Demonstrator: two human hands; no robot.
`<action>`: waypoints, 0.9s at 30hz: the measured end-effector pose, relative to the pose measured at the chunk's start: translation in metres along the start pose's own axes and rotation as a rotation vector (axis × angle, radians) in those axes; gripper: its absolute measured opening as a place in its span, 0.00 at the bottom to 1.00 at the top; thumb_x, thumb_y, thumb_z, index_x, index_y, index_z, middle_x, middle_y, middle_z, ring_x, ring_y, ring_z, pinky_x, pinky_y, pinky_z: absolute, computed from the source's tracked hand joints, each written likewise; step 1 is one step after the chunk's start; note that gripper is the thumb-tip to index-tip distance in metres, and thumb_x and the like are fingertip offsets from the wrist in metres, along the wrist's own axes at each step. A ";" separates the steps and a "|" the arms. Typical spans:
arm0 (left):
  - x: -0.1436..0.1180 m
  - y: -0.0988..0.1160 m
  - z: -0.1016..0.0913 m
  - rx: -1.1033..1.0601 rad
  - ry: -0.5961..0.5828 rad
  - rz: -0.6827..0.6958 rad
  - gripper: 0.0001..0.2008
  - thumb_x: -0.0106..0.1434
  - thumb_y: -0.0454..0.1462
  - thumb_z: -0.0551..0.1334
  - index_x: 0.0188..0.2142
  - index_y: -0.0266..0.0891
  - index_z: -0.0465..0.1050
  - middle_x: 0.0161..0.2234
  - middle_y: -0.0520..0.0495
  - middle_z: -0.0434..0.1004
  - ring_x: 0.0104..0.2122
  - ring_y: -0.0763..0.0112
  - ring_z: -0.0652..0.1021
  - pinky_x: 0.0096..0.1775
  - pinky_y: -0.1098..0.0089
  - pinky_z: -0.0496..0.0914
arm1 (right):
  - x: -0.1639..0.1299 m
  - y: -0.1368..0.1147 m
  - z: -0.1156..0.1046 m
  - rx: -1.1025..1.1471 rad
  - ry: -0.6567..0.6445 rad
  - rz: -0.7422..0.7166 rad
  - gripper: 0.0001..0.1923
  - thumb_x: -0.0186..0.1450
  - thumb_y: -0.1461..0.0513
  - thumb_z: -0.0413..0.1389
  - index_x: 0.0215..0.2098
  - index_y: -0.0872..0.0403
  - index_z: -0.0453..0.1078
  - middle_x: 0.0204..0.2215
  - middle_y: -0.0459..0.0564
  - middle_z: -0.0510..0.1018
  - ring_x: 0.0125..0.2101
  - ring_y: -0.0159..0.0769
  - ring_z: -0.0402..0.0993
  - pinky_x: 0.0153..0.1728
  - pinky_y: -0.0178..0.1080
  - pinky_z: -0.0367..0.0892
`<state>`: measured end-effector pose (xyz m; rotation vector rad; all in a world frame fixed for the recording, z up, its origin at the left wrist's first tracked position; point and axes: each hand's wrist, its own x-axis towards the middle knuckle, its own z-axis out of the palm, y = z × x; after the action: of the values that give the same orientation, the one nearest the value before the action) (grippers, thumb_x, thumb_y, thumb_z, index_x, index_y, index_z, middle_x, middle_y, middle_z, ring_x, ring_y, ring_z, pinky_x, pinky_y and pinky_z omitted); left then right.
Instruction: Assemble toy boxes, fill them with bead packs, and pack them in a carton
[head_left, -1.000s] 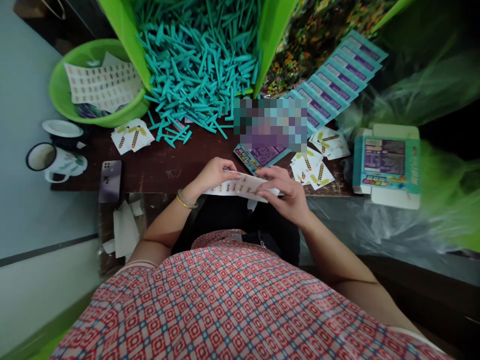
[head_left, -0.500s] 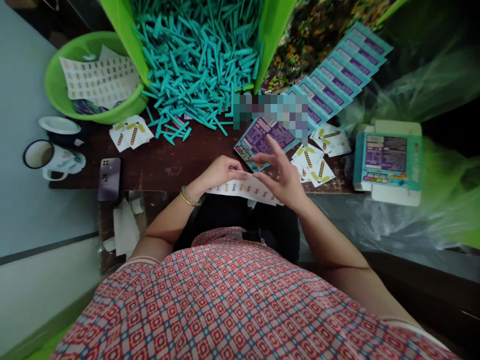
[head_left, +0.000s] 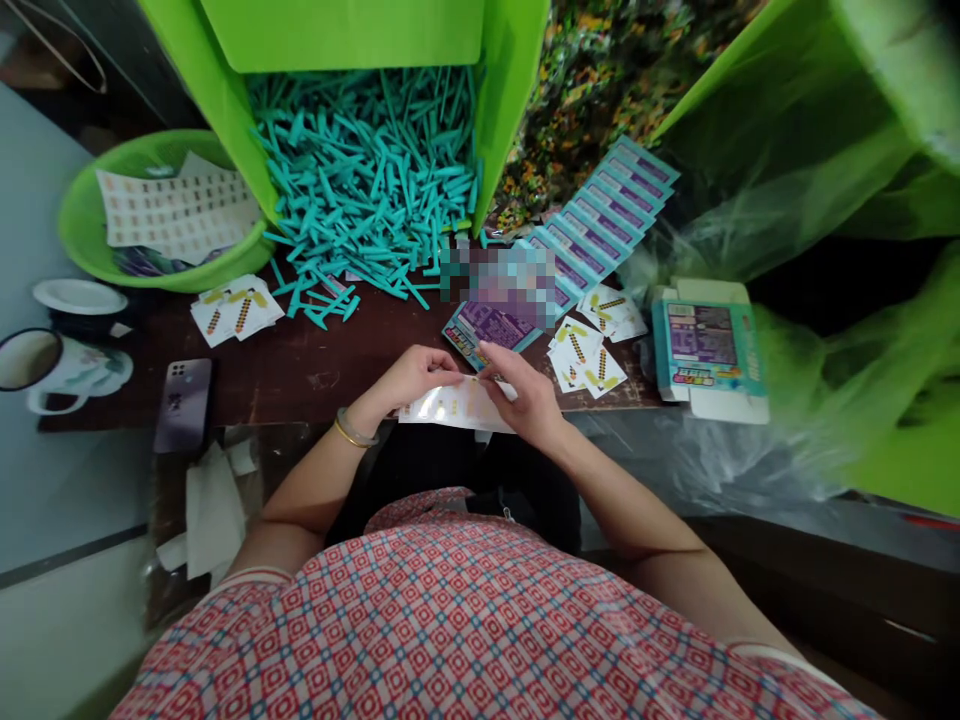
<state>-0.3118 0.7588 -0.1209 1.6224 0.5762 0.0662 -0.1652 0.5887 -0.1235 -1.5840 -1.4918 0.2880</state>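
A white sticker sheet (head_left: 442,406) with rows of small printed stickers is held low at the table's front edge, above my lap. My left hand (head_left: 416,382) pinches its upper edge, thumb and fingers together. At the sheet's right part, my right hand (head_left: 527,398) has its fingers curled in and closed on the upper edge; whether a single sticker is between the fingertips is hidden. Just beyond the hands lies a purple and teal printed box (head_left: 499,325), partly covered by a blurred patch.
Teal pickaxe-shaped pieces (head_left: 375,190) spill from a green bin (head_left: 510,110). Overlapping flat boxes (head_left: 600,220) fan out behind. Pickaxe-printed cards (head_left: 589,355) lie right, more cards (head_left: 238,308) left. Around stand a green basket (head_left: 82,240), mug (head_left: 82,372), phone (head_left: 184,405) and opened box (head_left: 705,345).
My right hand's spread fingers have closed in onto the sheet. The sheet has tilted and now catches the light. The camera view has shifted, so the whole scene sits lower and further left.
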 end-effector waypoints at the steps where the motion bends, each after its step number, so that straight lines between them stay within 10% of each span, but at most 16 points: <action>1: 0.002 0.000 0.001 -0.028 0.000 -0.027 0.08 0.58 0.40 0.70 0.29 0.36 0.79 0.25 0.51 0.79 0.25 0.74 0.74 0.29 0.73 0.65 | -0.001 -0.001 -0.002 -0.021 -0.007 -0.013 0.28 0.74 0.62 0.52 0.71 0.41 0.63 0.59 0.53 0.78 0.50 0.42 0.82 0.58 0.52 0.77; 10: 0.006 0.009 0.003 0.071 0.035 0.044 0.06 0.57 0.38 0.71 0.30 0.36 0.82 0.27 0.50 0.81 0.27 0.72 0.76 0.33 0.72 0.68 | 0.011 0.015 -0.016 0.129 0.032 0.117 0.40 0.71 0.57 0.61 0.76 0.38 0.51 0.70 0.56 0.65 0.45 0.43 0.84 0.54 0.53 0.79; 27: 0.002 0.014 0.004 0.203 0.054 0.195 0.10 0.63 0.41 0.67 0.32 0.36 0.83 0.29 0.49 0.83 0.30 0.71 0.76 0.34 0.72 0.65 | 0.009 0.013 -0.008 0.013 0.057 0.037 0.32 0.72 0.62 0.59 0.72 0.42 0.61 0.62 0.55 0.76 0.47 0.43 0.84 0.61 0.55 0.74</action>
<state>-0.3037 0.7556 -0.1086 1.8761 0.4761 0.2017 -0.1485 0.5956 -0.1249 -1.5981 -1.4156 0.2707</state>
